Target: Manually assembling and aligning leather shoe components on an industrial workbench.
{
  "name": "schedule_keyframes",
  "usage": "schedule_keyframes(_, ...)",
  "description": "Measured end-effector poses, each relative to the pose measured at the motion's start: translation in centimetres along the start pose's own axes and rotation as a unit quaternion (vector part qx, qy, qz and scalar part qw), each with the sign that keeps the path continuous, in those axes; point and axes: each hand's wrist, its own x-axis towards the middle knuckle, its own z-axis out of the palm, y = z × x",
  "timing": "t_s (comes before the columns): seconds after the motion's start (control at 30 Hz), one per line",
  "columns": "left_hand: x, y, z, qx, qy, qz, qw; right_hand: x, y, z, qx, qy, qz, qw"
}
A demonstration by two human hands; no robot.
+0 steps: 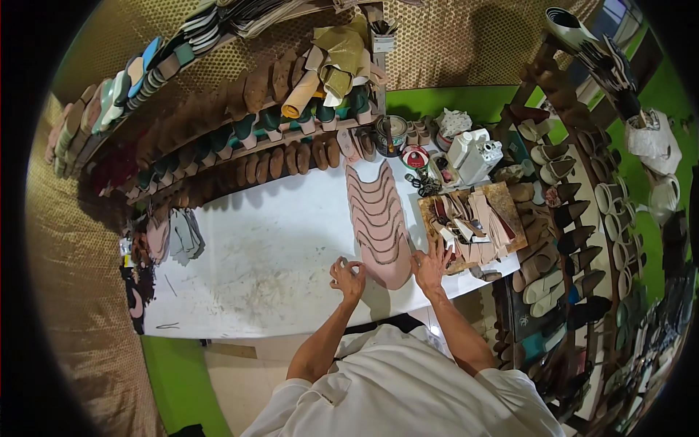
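Note:
A row of overlapping pink shoe-upper pieces [387, 268] runs away from me along the white tabletop, their curved edges stepped and dark-lined. Just left of the nearest piece is my left hand [348, 280], its fingers curled and the thumb and forefinger drawn together. Whether anything small sits in that pinch I cannot make out. My right hand [430, 268] is at the other side of the same piece, thumb near its edge and the other fingers stretched out toward a brown board [512, 206] strewn with leather scraps [484, 218].
The white table [269, 226] has grey stains. Shoe lasts [255, 169] and shoes line shelves behind it. A tin can [392, 136] and a white container [470, 156] stand at the back right. Grey cut pieces [186, 236] lie far left; shoe racks [557, 240] stand right.

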Motion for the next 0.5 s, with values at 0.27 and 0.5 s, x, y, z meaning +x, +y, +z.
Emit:
schedule_keyframes(0.27, 0.38, 0.83, 0.07, 0.033, 0.002, -0.018, 0.999, 0.51, 0.94, 1.02, -0.018, -0.018, -0.018, 1.000)
schedule_keyframes(0.5, 0.31, 0.42, 0.82, 0.043, 0.014, -0.023, 0.999, 0.70, 1.02, 0.82, -0.043, -0.021, -0.043, 0.998)
